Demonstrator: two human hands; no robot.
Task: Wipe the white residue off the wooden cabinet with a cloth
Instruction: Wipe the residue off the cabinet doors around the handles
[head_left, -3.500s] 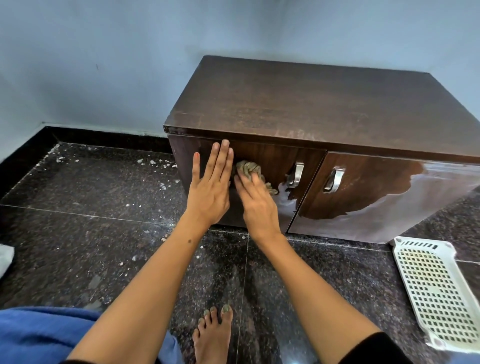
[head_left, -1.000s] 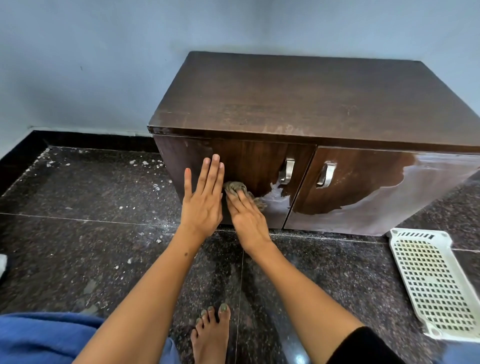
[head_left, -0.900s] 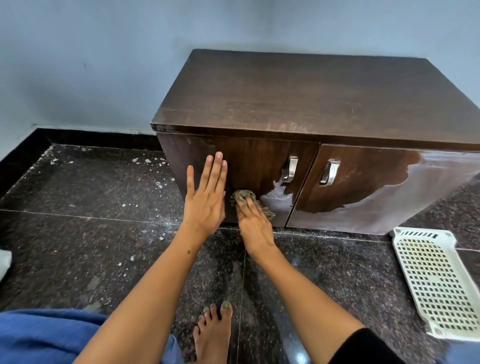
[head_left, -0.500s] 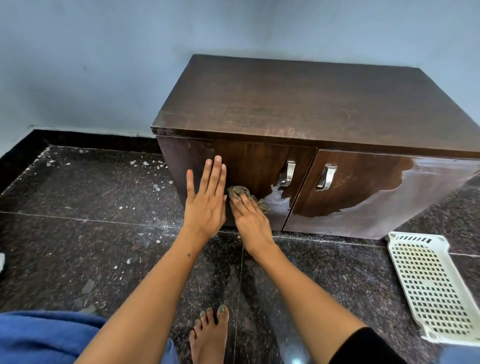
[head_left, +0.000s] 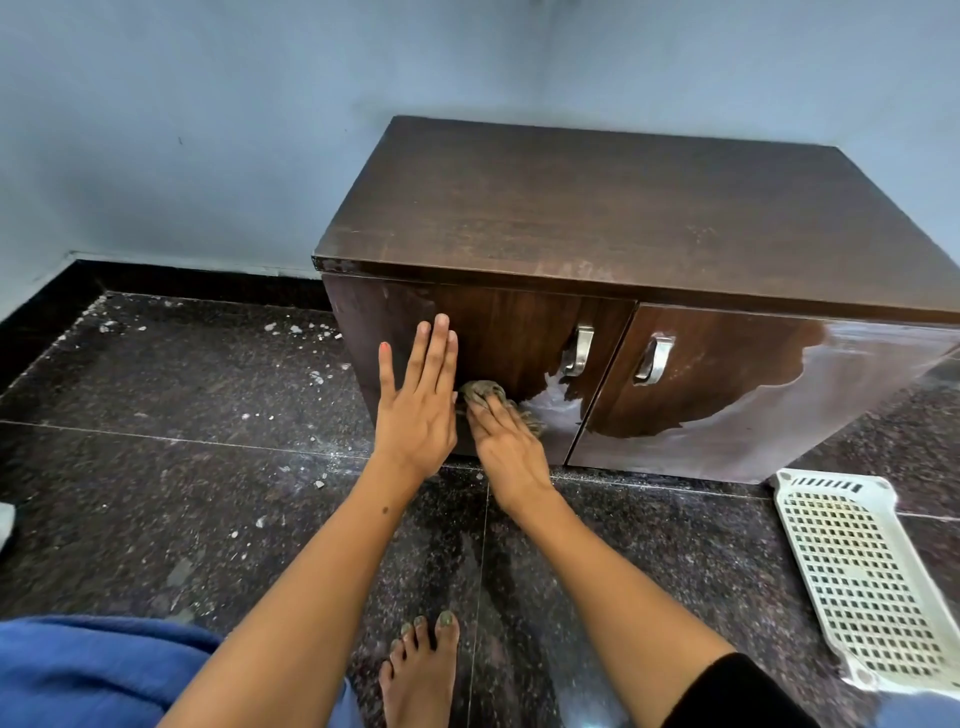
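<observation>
- The dark brown wooden cabinet (head_left: 597, 218) stands on the floor with its back against the pale blue wall (head_left: 208, 130); its two doors are closed.
- A white residue film (head_left: 852, 395) covers the lower right part of the right door, and a smaller patch (head_left: 550, 410) sits on the left door below the metal handle (head_left: 579, 351).
- The crumpled grey-brown cloth (head_left: 480, 391) is pressed on the lower left door, at the edge of the small patch.
- The right hand (head_left: 506, 441) lies on the cloth, fingers flat over it, pinning it to the door.
- The left hand (head_left: 415, 400) is open, palm flat on the door, touching the cloth's left side and holding nothing.
- The speckled black stone floor (head_left: 182, 467) is free to the left of the cabinet, with small white crumbs on it; the white perforated plastic tray (head_left: 857, 577) lies near the cabinet's right corner.
- Compared with half a second ago, the cloth and right hand are slightly lower on the door; the left hand is where it was.
</observation>
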